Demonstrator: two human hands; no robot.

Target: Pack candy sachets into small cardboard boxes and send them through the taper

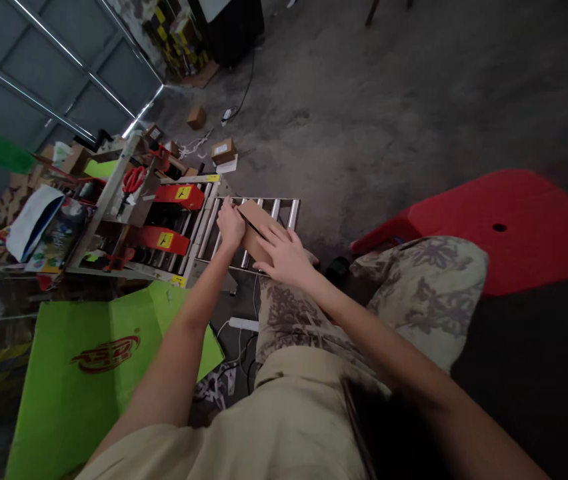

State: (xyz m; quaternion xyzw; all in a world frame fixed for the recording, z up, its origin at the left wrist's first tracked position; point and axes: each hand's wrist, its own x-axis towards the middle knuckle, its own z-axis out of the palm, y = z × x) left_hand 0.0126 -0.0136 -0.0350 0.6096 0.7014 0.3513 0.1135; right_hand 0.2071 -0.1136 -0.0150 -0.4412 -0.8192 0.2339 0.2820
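Observation:
A small brown cardboard box (258, 215) rests on the metal roller conveyor (291, 212), a dark gap showing between its top flaps. My left hand (231, 225) grips its left side with bent fingers. Across the near right part of the box lies my right hand (288, 259), its fingers stretched out and pressing on the top flap. My right palm hides part of the box's near end. Just left of the rollers stands a carton taping machine (129, 230) with red side guides (161, 239).
Red-handled scissors (135, 180) sit on the machine. A green board (79, 360) with a red logo stands lower left. A red plastic stool (509, 230) is at right. Small cartons (223, 151), cables and a white power strip (244, 325) lie on the floor.

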